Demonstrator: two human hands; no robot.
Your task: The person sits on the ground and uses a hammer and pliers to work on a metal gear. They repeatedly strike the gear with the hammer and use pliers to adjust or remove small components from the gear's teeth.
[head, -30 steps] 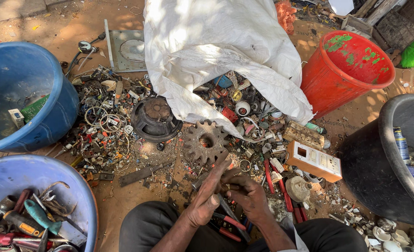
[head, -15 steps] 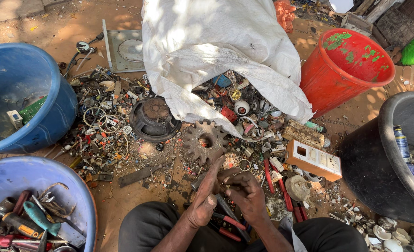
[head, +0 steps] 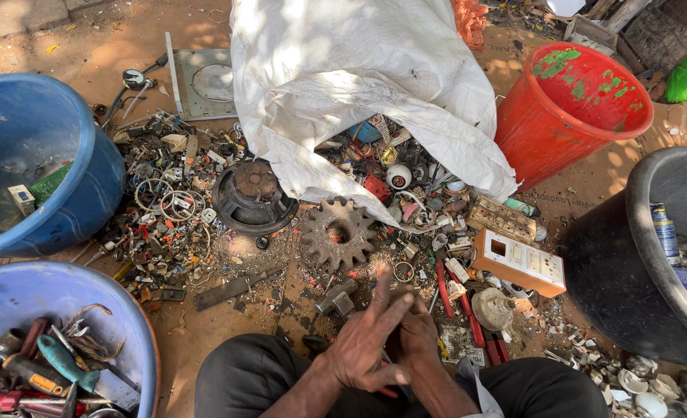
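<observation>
1. The left hand [head: 367,340] and the right hand [head: 419,340] are pressed together low in the middle, just above the person's knees; the left fingers [head: 390,306] are stretched out flat over the right hand; I cannot tell if either hand holds anything.
2. Just in front of the hands lies a rusty gear wheel [head: 337,232] on the dirt; a round dark speaker [head: 252,197] sits beside it.
3. A white sack [head: 359,77] spills scrap; a red bucket [head: 576,108] leans on the right; blue tubs [head: 57,302] sit on the left.
</observation>
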